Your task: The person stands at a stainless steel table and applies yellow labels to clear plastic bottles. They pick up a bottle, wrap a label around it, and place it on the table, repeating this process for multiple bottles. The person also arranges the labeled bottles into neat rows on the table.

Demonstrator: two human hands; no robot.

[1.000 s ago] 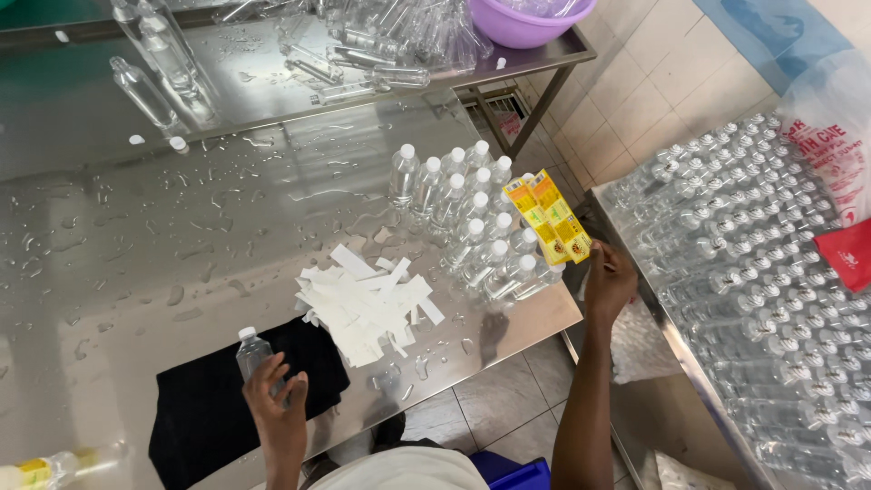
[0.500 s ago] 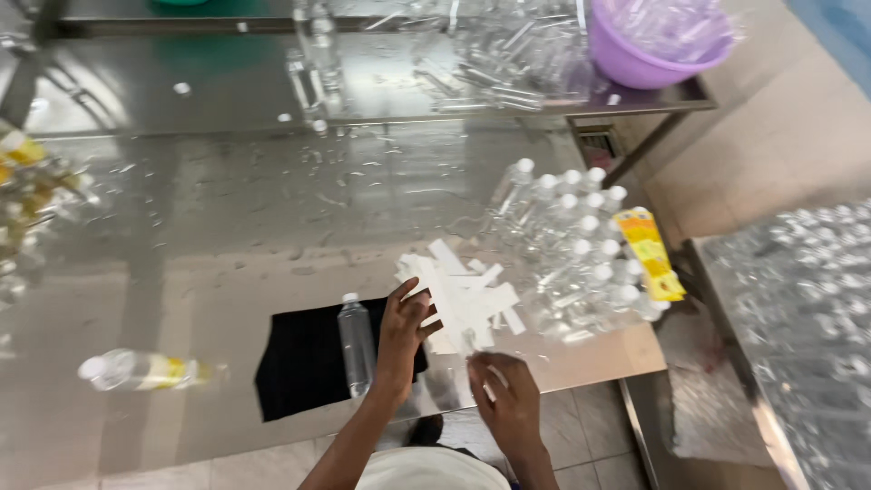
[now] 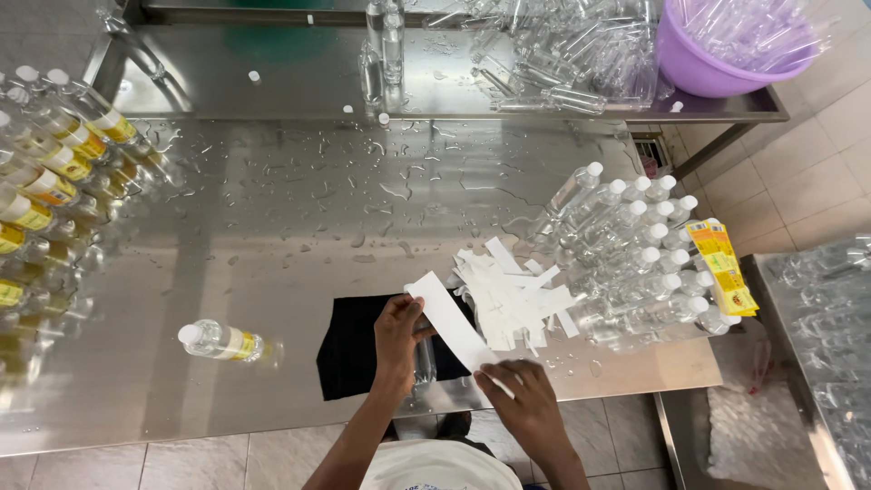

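My left hand (image 3: 399, 331) and my right hand (image 3: 524, 392) hold a long white strip (image 3: 451, 323) between them, one hand at each end. It stretches over a clear plastic bottle (image 3: 424, 361) that lies on a black cloth (image 3: 349, 349) on the wet steel table (image 3: 299, 209). Just right of the strip lies a pile of white strips (image 3: 510, 295). Beyond the pile stands a cluster of white-capped clear bottles (image 3: 626, 249) with a stack of yellow labels (image 3: 721, 268) at its right edge.
A labelled bottle (image 3: 222, 341) lies on its side at the left. Several labelled bottles (image 3: 50, 159) crowd the left edge. A purple basin (image 3: 726, 45) and a heap of clear bottles (image 3: 553, 50) sit on the far table. Another table of bottles (image 3: 830, 336) stands at the right.
My view swung left and settled. My left hand left the upright bottle and the bottle now lies on the cloth. Both hands have taken up a white strip and hold it stretched.
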